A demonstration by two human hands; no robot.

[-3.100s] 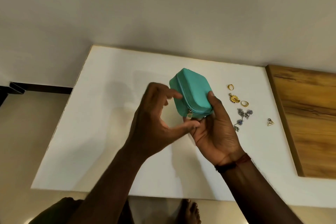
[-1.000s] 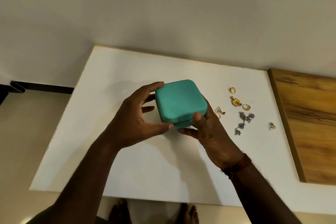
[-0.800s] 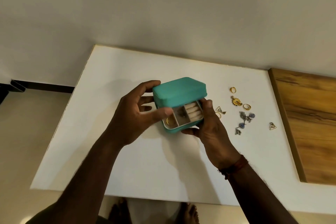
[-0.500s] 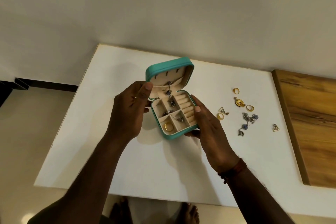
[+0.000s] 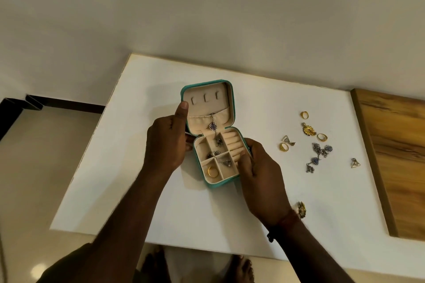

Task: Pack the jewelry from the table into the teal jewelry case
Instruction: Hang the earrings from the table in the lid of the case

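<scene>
Holding teal jewelry case [image 5: 232,101] open on white table [image 5: 264,202], mid-table. Left hand [image 5: 166,145] gripping lid's left edge, thumb up along rim; right hand [image 5: 259,173] clamping tray's right side. Gold ring [image 5: 212,171] sitting in near-left compartment, pendant [image 5: 213,126] hanging across hinge. Loose jewelry [image 5: 318,153] lying right of case.

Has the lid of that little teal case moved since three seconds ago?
Yes. The lid was zipped shut then; now it is swung open, up and away toward the table's far edge, with the left hand holding it.
</scene>
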